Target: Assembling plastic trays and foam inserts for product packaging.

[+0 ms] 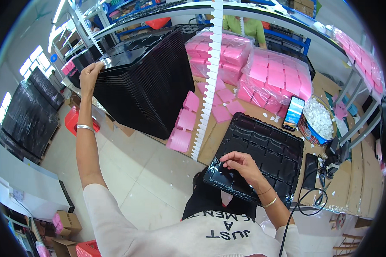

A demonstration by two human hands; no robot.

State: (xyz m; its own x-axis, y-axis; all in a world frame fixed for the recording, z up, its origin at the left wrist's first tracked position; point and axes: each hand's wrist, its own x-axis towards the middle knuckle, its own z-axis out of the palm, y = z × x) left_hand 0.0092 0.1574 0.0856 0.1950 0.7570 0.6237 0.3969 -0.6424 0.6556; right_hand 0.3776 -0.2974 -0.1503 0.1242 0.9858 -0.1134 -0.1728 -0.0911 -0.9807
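Note:
A tall stack of black plastic trays (143,85) stands at the left of the table. My left hand (91,77), arm stretched out, is closed on the near left corner of the top tray (128,53). One black compartment tray (261,150) lies in front of me at the table's edge. Over its near left part is my right hand (242,166), its fingers curled and thumb drawn in toward them. Whatever its fingertips may hold is too small to make out. Pink foam pads (185,120) lie between the stack and the single tray.
Bagged pink foam blocks (274,77) fill the table's back. A lit phone (294,113) leans beside a tub of white bits (319,118). A black power bank (309,171) and cables sit at right. A white notched upright (213,64) rises between stack and tray. Someone in green (248,28) is beyond.

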